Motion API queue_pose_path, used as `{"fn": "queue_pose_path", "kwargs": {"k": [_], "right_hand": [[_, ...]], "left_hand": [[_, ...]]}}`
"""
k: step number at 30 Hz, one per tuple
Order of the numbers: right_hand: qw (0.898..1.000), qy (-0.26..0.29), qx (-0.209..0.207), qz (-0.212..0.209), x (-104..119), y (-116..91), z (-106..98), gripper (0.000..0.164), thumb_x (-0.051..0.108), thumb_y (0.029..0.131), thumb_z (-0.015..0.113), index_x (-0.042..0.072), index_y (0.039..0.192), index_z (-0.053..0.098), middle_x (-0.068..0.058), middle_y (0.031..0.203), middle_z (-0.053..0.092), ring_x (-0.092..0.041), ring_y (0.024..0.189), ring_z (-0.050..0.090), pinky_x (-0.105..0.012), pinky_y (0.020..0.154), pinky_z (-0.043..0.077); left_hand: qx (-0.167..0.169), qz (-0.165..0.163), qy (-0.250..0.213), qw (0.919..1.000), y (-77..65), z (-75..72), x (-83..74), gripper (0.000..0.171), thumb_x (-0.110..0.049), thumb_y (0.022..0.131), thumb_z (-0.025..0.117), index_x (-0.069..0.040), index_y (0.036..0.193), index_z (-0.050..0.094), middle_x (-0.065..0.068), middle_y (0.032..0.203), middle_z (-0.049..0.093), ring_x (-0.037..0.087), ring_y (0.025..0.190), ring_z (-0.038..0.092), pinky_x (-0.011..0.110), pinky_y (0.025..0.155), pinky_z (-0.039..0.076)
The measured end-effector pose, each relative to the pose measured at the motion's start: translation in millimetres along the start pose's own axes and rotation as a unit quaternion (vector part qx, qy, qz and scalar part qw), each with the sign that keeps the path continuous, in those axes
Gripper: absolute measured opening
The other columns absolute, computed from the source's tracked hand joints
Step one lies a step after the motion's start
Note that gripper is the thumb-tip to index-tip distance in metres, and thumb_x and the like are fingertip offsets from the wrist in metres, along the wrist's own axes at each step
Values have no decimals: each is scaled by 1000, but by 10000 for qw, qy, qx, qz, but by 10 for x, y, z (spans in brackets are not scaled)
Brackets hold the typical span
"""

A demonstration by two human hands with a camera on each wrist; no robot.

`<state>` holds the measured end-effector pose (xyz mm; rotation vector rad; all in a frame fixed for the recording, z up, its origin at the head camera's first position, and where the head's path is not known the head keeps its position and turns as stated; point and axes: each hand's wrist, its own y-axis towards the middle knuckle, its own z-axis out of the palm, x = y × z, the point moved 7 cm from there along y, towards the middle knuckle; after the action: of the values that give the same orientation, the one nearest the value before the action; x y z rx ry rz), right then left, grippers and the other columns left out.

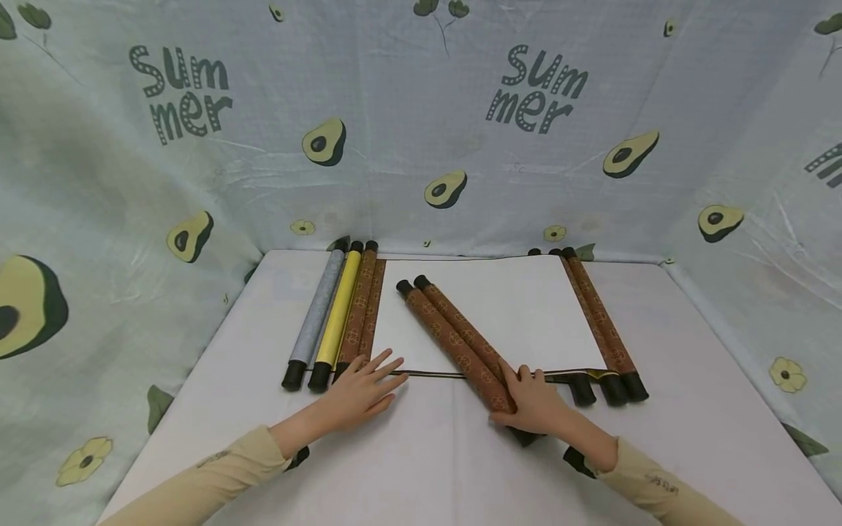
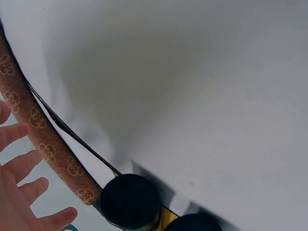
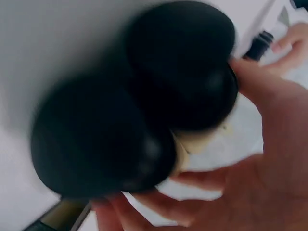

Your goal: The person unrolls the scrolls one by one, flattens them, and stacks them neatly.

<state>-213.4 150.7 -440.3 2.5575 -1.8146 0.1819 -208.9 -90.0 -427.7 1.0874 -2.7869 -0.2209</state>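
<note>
My right hand (image 1: 536, 402) grips the near end of a pair of brown, flower-patterned scroll rolls (image 1: 467, 358), lying side by side and slanting across a white sheet (image 1: 490, 307). In the right wrist view, their two black end caps (image 3: 180, 62) fill the middle, with the fingers (image 3: 163, 204) curled around behind them. My left hand (image 1: 355, 394) is spread, its straight fingers over the near end of the brown rolls (image 1: 360, 314) along the sheet's left side. The left wrist view shows those fingers beside a brown patterned roll (image 2: 43, 130) with a black end cap (image 2: 130, 201).
A yellow roll (image 1: 338, 310) and a grey-blue roll (image 1: 317, 307) lie left of the sheet. More brown rolls (image 1: 601, 321) with black ends border its right side. Dark pieces lie partly hidden under both forearms. A printed cloth (image 1: 395, 88) hangs around the white table (image 1: 421, 475).
</note>
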Motion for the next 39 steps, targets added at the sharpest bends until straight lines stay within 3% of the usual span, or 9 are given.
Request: {"fn": "queue_pose_path", "kwargs": {"k": [8,13,17,21,24,28,32,35,39], "right_hand": [[9872,1278,868,-385,-98,106,-129,71,46,84,54,-4,132,36,-25,112,54,-34,91,57,-44,69,48],[9725,1866,1206,-690,-144,197,-186,61,37,91,47,-5,132,35,-20,102,59,-31,90,57,-40,70,47],[9661,2072,1382,-686,-210,276,-242,54,33,93,44,-3,132,36,-24,113,56,-34,99,56,-40,73,47],[9585,2329,1557,-539,-286,359,-275,51,33,94,42,-1,133,37,-23,117,54,-31,98,57,-37,72,46],[9474,2657,1745,-384,-336,423,-263,53,36,94,41,0,133,37,-24,123,50,-32,101,56,-37,76,47],[9247,3233,2010,-28,-416,506,-235,55,38,94,40,2,135,35,-24,129,45,-34,101,56,-37,74,49],[9067,3610,2169,204,-494,598,-212,56,39,94,38,2,136,33,-24,127,46,-32,100,57,-38,77,49],[8937,3882,2232,282,-543,666,-193,57,40,94,36,2,136,32,-24,126,48,-31,100,58,-39,80,49],[8710,4326,2296,392,-591,756,-150,53,38,96,34,3,136,33,-23,128,47,-29,101,59,-39,81,49]], "left_hand": [[-60,107,-402,9991,103,23,-80,39,-30,91,47,-18,128,50,6,137,43,27,130,33,53,94,37],[36,11,-848,9964,166,31,-98,40,-30,93,45,-18,130,47,6,139,40,27,132,31,53,96,34],[111,-48,-1248,9921,225,50,-120,41,-30,94,42,-15,132,45,7,140,39,28,132,30,50,98,34],[215,-200,-1928,9808,294,59,-141,41,-29,95,40,-13,132,44,9,140,38,29,132,30,46,100,34],[332,-431,-2755,9598,349,88,-144,40,-28,96,38,-11,132,44,11,140,37,29,132,30,44,103,32],[226,-816,-4049,9105,442,146,-129,39,-24,97,36,-5,130,45,15,137,41,29,127,39,43,100,36],[-148,-1330,-5226,8420,522,207,-78,38,-20,97,36,2,125,47,21,129,48,34,116,49,43,89,45],[-194,-1863,-6193,7625,564,314,-44,40,-19,97,33,8,124,44,27,128,46,39,115,47,43,86,47],[-63,-2580,-7424,6182,590,490,-53,43,-20,98,27,10,129,34,31,132,38,40,121,41,44,90,45]]}}
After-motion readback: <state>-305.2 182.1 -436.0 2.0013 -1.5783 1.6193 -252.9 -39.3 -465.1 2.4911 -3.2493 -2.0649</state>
